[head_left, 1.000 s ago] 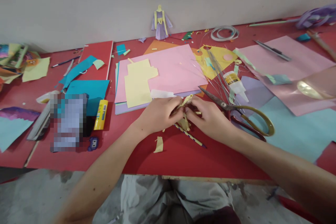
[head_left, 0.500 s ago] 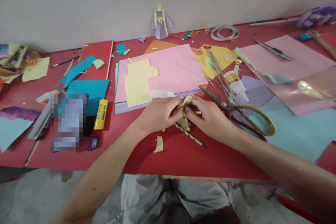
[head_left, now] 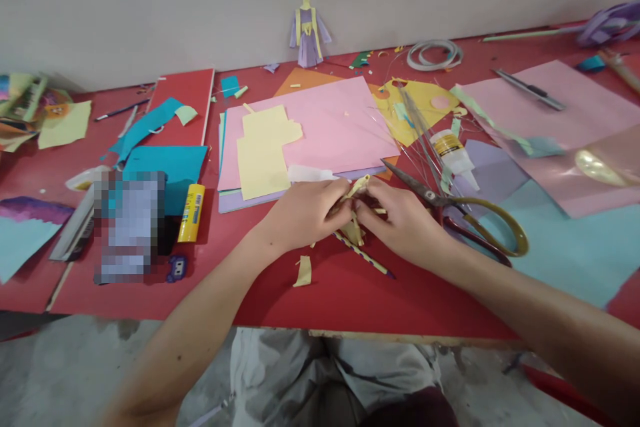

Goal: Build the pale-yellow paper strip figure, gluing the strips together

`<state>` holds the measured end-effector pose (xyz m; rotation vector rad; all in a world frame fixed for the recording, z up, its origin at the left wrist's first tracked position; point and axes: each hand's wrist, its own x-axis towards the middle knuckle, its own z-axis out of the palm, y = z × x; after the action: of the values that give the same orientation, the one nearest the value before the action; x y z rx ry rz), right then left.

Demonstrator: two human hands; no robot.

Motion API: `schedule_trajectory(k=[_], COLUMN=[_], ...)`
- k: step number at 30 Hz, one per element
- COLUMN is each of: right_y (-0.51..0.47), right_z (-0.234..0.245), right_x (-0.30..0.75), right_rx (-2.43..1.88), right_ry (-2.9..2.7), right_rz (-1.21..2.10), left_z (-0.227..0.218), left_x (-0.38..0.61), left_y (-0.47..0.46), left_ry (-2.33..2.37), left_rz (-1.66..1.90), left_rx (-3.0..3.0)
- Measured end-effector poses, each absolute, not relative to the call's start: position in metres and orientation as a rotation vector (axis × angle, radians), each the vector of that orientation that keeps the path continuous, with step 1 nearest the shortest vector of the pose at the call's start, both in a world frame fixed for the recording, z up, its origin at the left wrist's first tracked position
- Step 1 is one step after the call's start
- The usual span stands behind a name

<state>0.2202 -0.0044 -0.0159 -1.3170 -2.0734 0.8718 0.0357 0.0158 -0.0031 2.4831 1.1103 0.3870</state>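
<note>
Over the front middle of the red table, my left hand and my right hand meet, fingers bent inward. Between them they pinch a small piece of pale yellow paper, folded or rolled; my fingers cover most of it. Below my fingertips lie crumpled yellow scraps and a dotted pencil. A loose yellow paper scrap rests nearer to me. Just right of my right hand are the scissors, their blades partly spread. Behind my hands a cut yellow sheet lies on pink paper.
A paper doll leans against the wall. On the left are a glue stick, a blurred-out phone-like object and teal paper. To the right lie a glue bottle, a craft knife and a coil of tubing.
The whole view has shifted slightly, so the things on the table appear a little higher. Both hands keep their pinch on the yellow paper, with barely any finger movement.
</note>
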Motion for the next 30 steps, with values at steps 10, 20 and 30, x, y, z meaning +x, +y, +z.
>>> schedule_trajectory(k=[10,20,30], right_y=[-0.0049,-0.0049,-0.0045], right_z=[-0.0176,-0.0147,-0.0150], right_x=[0.2207,0.2198,0.2192], right_rx=[-1.328,-1.284,-1.287], right_ry=[-2.127,-2.105,-2.093], right_rz=[0.822,0.840,0.882], left_z=[-0.0039,-0.0059,-0.0063], left_x=[0.0362,0.0358,0.0356], left_y=[0.0169,0.0172,0.0163], left_ry=[1.103,1.100,1.102], left_rz=[0.349,0.389,0.393], left_rx=[2.548,2.530,2.551])
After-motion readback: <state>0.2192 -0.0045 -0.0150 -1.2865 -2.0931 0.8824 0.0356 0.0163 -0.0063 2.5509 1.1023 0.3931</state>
